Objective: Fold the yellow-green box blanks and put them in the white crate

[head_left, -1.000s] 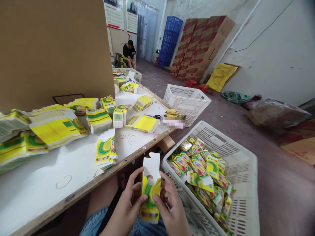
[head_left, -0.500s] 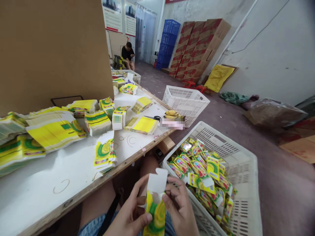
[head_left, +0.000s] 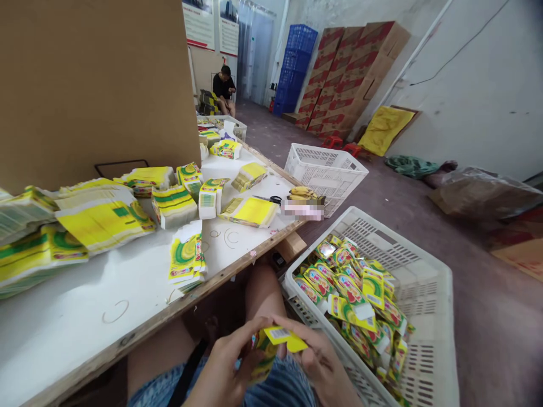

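Over my lap, a small yellow and green cardboard box [head_left: 266, 357] is held between both hands. My left hand [head_left: 227, 359] is closed round its body, with the fingers partly hidden behind it. My right hand [head_left: 317, 355] pinches at the other end, by a yellow flap with a barcode. To my right stands a white plastic crate [head_left: 418, 282], in which many similar small boxes [head_left: 348, 288] lie in a loose heap. On the white table [head_left: 139, 282] to my left, a small pile of flat cartons [head_left: 186, 254] lies near the edge.
Bundles of flat yellow cartons [head_left: 102, 217] line the table below a large brown cardboard panel [head_left: 93, 85]. Bananas [head_left: 303, 193] and scissors [head_left: 275, 199] lie at the table's far corner. Another white crate [head_left: 326, 169] stands beyond. A seated person [head_left: 223, 87] is in the background.
The box has been turned in my hands: its raised white flap no longer shows, and a yellow barcoded flap faces up. The view has shifted slightly.
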{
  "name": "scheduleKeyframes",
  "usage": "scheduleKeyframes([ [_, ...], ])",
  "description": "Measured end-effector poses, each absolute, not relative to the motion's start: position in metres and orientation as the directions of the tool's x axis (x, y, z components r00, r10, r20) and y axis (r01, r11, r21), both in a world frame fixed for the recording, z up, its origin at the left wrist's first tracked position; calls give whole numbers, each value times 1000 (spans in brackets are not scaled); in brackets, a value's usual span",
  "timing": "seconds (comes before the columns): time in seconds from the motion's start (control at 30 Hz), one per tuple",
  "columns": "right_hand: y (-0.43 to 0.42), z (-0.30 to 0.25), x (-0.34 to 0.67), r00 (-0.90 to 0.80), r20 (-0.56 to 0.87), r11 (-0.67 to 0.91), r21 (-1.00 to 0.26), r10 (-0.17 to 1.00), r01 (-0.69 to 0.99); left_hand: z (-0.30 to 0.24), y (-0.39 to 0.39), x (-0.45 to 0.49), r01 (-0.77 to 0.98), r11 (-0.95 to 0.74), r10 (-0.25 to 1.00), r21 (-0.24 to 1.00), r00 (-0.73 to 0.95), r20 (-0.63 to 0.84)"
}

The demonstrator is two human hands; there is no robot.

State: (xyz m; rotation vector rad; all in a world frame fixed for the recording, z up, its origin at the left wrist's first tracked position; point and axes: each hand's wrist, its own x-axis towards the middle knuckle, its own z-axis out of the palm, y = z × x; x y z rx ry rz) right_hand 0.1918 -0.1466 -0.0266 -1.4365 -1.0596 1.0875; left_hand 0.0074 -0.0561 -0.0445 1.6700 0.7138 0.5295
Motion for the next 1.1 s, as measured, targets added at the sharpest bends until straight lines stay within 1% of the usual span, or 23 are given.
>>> scheduleKeyframes([
  [0.07, -146, -23, 191, 205, -163, -178, -983, 965, 55, -44, -57, 6, 179, -132, 720, 975, 693, -30],
  [0.17, -140, -18, 188, 246, -250, -267, -963, 936, 37, -43, -59, 5, 151, -113, 738, 982, 675, -19],
  [0.27, -135, -18, 185, 251, -293, -314, -948, 923, 47, -40, -60, 6, 105, -76, 675, 992, 738, -26],
  [0.37, -134, -21, 184, 271, -301, -338, -936, 914, 100, -35, -58, 7, 76, -29, 634, 997, 773, -41],
  [0.5, -136, -20, 183, 335, -250, -307, -943, 908, 129, -35, -59, 10, -2, 79, 618, 997, 785, -47],
  [0.6, -135, -16, 181, 279, -198, -254, -950, 940, 182, -37, -59, 13, -50, 131, 624, 990, 780, -43],
  [0.73, -133, -17, 179, 280, -141, -235, -912, 950, 338, -38, -57, 16, -110, 210, 632, 972, 774, -49],
  [0.83, -134, -20, 184, 234, -75, -166, -900, 969, 402, -36, -54, 15, -159, 305, 644, 939, 761, -81],
  [0.9, -134, -19, 189, 206, -24, -110, -903, 978, 416, -33, -52, 15, -169, 370, 635, 913, 764, -116],
  [0.97, -133, -17, 193, 225, 30, -69, -904, 974, 421, -30, -51, 16, -170, 415, 626, 894, 766, -145],
  [1.1, -128, -13, 191, 298, 110, -2, -936, 948, 352, -26, -52, 25, -190, 413, 630, 891, 766, -129],
])
